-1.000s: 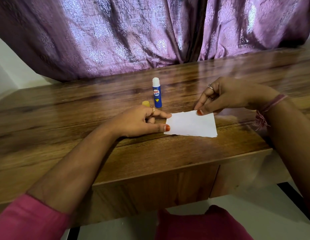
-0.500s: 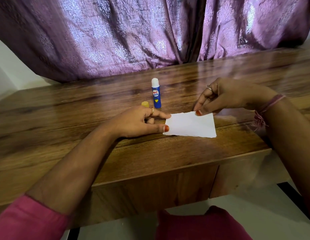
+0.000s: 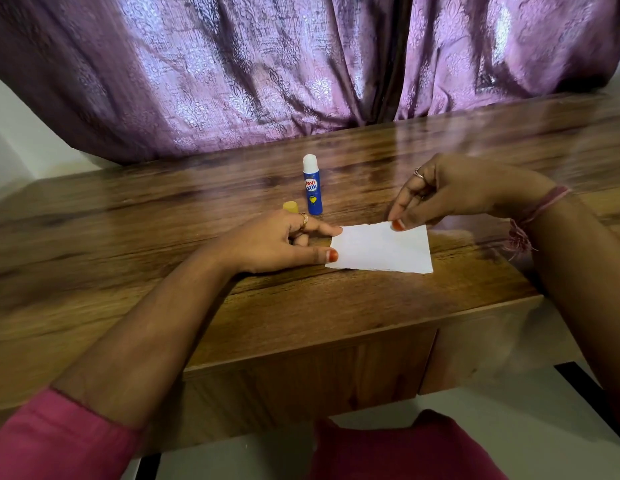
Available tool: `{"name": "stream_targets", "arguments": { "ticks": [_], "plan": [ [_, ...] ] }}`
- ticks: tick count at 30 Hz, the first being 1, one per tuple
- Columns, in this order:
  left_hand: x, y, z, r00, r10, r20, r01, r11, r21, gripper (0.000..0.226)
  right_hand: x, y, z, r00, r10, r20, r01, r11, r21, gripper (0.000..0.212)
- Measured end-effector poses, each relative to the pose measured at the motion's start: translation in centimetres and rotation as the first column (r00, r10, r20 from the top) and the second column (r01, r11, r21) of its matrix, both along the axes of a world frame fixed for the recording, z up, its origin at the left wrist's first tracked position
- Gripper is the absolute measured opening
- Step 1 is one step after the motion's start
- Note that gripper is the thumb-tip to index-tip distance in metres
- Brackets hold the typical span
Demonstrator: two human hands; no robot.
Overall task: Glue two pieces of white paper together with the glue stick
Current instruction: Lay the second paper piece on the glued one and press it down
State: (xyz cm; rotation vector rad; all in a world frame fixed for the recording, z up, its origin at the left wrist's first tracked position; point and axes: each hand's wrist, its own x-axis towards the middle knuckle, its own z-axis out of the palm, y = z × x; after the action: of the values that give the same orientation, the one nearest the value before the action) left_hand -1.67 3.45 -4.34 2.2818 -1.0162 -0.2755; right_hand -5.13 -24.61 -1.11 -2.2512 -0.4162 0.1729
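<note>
A white paper [image 3: 381, 249] lies flat on the wooden table [image 3: 301, 306]; I see only one sheet outline, so I cannot tell whether a second piece lies under it. My left hand [image 3: 277, 242] touches its left edge with a straight thumb and forefinger. My right hand [image 3: 450, 192] pinches the paper's far edge between thumb and curled forefinger. A blue glue stick [image 3: 312, 188] stands upright behind the left hand with its white tip bare. Its yellow cap [image 3: 290, 206] sits beside it, partly hidden by my knuckles.
A purple patterned curtain [image 3: 267, 71] hangs along the table's far edge. The table's front edge runs just below the paper, with a drawer front [image 3: 301, 372] under it. A pink thread band is tied on my right wrist.
</note>
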Motion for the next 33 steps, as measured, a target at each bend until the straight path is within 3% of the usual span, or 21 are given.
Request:
{"name": "stream_targets", "arguments": {
  "ticks": [10, 16, 21, 33],
  "plan": [
    [0.11, 0.05, -0.07, 1.000, -0.007, 0.008, 0.007, 1.000, 0.004, 0.043, -0.01, -0.05, 0.00, 1.000, 0.008, -0.010, -0.008, 1.000, -0.003, 0.020],
    [0.04, -0.06, -0.02, 1.000, 0.000, 0.015, 0.000, 1.000, 0.003, 0.040, 0.07, -0.09, -0.05, 1.000, 0.016, -0.004, -0.016, 1.000, 0.001, 0.031],
    [-0.06, -0.03, 0.02, 1.000, 0.006, -0.003, -0.006, 1.000, -0.002, 0.039, 0.19, -0.20, -0.15, 1.000, 0.008, 0.008, -0.008, 1.000, -0.003, 0.019],
    [-0.24, -0.12, 0.23, 1.000, 0.008, 0.007, -0.008, 1.000, 0.005, 0.040, 0.22, -0.20, -0.07, 0.999, 0.032, 0.021, -0.032, 0.999, -0.007, 0.030]
  ]
}}
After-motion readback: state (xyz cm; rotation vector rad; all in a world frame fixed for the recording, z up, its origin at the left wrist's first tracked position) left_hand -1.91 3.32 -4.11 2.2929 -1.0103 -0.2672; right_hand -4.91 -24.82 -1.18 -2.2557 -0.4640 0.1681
